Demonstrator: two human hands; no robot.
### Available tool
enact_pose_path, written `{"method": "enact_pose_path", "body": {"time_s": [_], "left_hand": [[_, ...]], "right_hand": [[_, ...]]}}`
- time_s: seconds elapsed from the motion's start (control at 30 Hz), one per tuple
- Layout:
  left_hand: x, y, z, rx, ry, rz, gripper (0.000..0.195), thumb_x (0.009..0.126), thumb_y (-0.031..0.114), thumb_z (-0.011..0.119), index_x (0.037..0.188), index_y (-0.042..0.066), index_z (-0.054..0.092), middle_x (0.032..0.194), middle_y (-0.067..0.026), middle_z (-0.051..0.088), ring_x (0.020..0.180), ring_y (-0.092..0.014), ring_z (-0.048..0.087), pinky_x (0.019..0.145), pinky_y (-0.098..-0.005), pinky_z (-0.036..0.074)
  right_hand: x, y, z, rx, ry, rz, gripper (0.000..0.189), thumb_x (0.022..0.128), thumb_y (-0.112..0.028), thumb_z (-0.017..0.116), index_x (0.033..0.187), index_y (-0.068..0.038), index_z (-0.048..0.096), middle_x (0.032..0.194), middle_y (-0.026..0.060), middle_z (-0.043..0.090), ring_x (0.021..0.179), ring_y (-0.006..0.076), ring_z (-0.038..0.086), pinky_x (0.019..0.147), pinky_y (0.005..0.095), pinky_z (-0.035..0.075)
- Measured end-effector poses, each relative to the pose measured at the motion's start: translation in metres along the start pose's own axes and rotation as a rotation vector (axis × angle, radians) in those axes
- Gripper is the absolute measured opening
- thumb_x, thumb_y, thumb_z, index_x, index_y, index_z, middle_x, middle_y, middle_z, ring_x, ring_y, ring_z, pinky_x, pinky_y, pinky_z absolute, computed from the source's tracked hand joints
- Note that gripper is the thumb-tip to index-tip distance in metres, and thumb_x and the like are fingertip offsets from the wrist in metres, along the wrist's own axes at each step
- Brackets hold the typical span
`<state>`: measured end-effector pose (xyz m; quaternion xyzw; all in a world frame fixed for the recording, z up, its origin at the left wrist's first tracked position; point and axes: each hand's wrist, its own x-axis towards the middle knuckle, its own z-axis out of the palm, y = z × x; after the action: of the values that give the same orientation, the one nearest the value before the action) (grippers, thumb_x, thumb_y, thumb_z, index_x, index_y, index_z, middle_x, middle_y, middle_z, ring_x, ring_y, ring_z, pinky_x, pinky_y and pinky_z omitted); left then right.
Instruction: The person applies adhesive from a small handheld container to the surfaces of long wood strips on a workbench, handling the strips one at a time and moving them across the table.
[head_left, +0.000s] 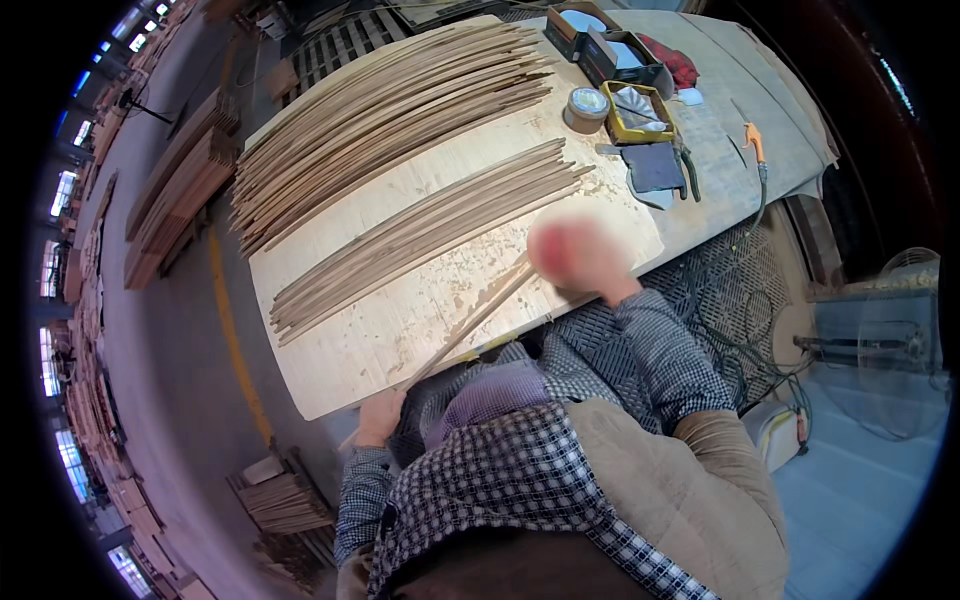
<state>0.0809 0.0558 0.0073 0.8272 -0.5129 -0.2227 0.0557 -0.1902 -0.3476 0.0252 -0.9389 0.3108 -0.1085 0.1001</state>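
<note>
My left hand (380, 417) is closed around the near end of a thin wooden strip (480, 318) at the table's front edge. The strip slants up and right across the board to my right hand (600, 262), which is blurred beside a red patch; its fingers and what they hold cannot be made out. Behind the strip lies a small row of similar thin wooden strips (427, 232), side by side. A larger bundle of strips (390, 112) covers the far left part of the plywood-topped table (322, 382).
At the back right stand a round tub (586, 110), a yellow-rimmed box (639, 135), dark cartons (616, 60) and a dark cloth pad (652, 166). An orange air gun (752, 139) with a hose lies farther right. A fan (892, 341) stands right; stacked timber (184, 187) is at left.
</note>
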Motion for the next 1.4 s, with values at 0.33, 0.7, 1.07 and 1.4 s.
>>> {"method": "enact_pose_path", "body": {"time_s": [0.33,0.7,1.07,1.4], "left_hand": [[-0.002,-0.005,-0.007,-0.160,0.009,-0.004,0.041,0.092,0.037,0.045,0.080,0.001,0.060,0.082,-0.0233,0.061,0.080,-0.042,0.057,0.070,-0.0495,0.043],[0.004,0.003,-0.016,-0.133,-0.175,-0.057,0.037,0.091,0.033,0.045,0.096,0.001,0.063,0.095,-0.0219,0.063,0.092,-0.039,0.058,0.082,-0.0462,0.044],[0.010,-0.009,0.004,-0.286,-0.075,0.055,0.041,0.092,0.035,0.044,0.088,-0.001,0.062,0.090,-0.0222,0.062,0.090,-0.040,0.057,0.080,-0.0452,0.043],[-0.003,0.033,0.003,-0.014,0.158,-0.264,0.035,0.086,0.038,0.051,0.079,0.006,0.065,0.083,-0.0157,0.065,0.080,-0.036,0.062,0.069,-0.0465,0.049]], "right_hand": [[0.015,0.033,-0.027,0.235,-0.244,0.124,0.051,0.087,-0.028,0.059,0.132,-0.008,0.045,0.127,0.0128,0.051,0.116,0.0275,0.049,0.098,0.0410,0.039],[-0.013,-0.106,0.031,0.192,0.089,-0.375,0.042,0.084,-0.028,0.060,0.120,-0.008,0.053,0.119,0.0120,0.055,0.114,0.0301,0.050,0.099,0.0447,0.037],[-0.022,-0.204,0.026,0.314,-0.181,-0.470,0.031,0.085,-0.025,0.057,0.112,-0.010,0.058,0.112,0.0096,0.058,0.109,0.0260,0.053,0.096,0.0402,0.040],[0.010,-0.058,-0.066,0.222,-0.047,0.288,0.066,0.064,-0.024,0.071,0.126,-0.030,0.050,0.105,0.0197,0.057,0.093,0.0387,0.060,0.080,0.0423,0.050]]}}
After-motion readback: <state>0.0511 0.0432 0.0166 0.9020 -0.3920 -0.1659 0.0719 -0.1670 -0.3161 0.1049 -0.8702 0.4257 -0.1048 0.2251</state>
